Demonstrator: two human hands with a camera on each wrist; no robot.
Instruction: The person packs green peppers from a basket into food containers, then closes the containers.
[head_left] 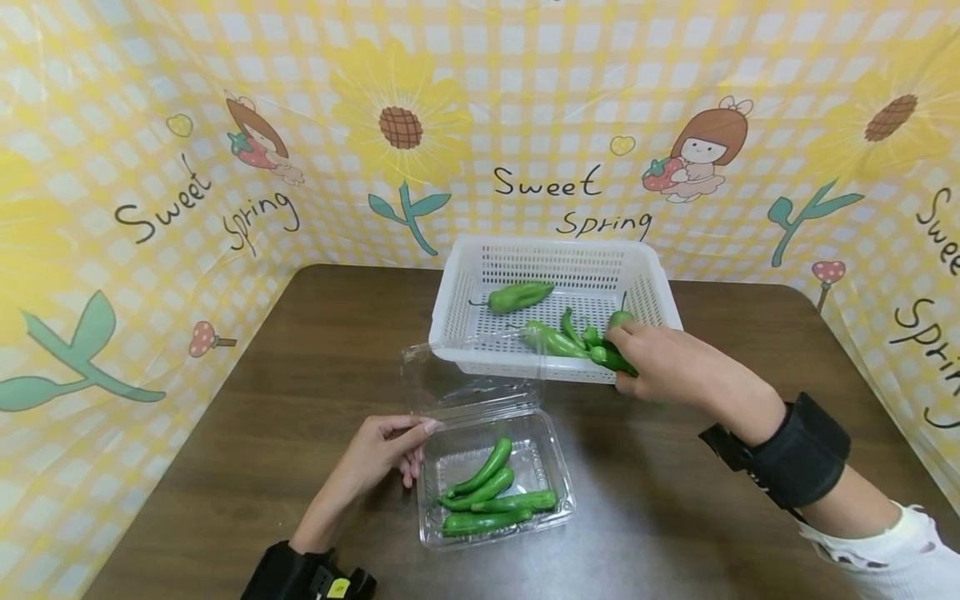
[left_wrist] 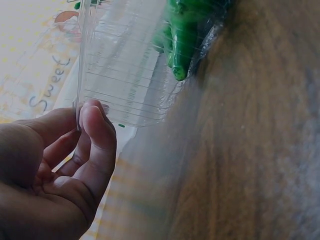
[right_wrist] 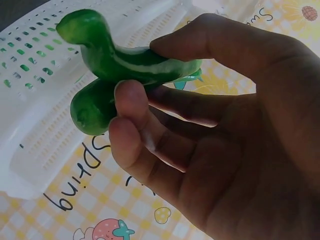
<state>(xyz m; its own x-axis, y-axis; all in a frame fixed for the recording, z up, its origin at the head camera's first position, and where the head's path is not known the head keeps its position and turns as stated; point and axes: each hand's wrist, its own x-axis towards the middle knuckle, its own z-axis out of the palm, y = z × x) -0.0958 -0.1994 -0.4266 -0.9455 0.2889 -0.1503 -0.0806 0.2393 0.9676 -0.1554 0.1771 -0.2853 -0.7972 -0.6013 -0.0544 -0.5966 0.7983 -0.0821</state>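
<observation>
My right hand [head_left: 667,362] is over the front right part of a white plastic basket [head_left: 446,304]. In the right wrist view its thumb and fingers grip two green peppers, a bent one [right_wrist: 95,45] above a straighter one [right_wrist: 92,107]. At the near left corner of the basket's front, my left hand [head_left: 378,454] pinches the edge of a clear plastic clamshell box [head_left: 566,492] between thumb and fingers. Several slim green peppers [head_left: 487,522] lie inside the box. Its transparent lid [head_left: 442,383] is raised and leans back toward the basket.
A larger green pepper [head_left: 522,296] lies in the back left of the basket, and another [head_left: 555,339] lies near its front with smaller ones beside it. Brown wooden tabletop [head_left: 300,375] lies under everything. A yellow checked cloth [head_left: 525,100] hangs behind and along both sides.
</observation>
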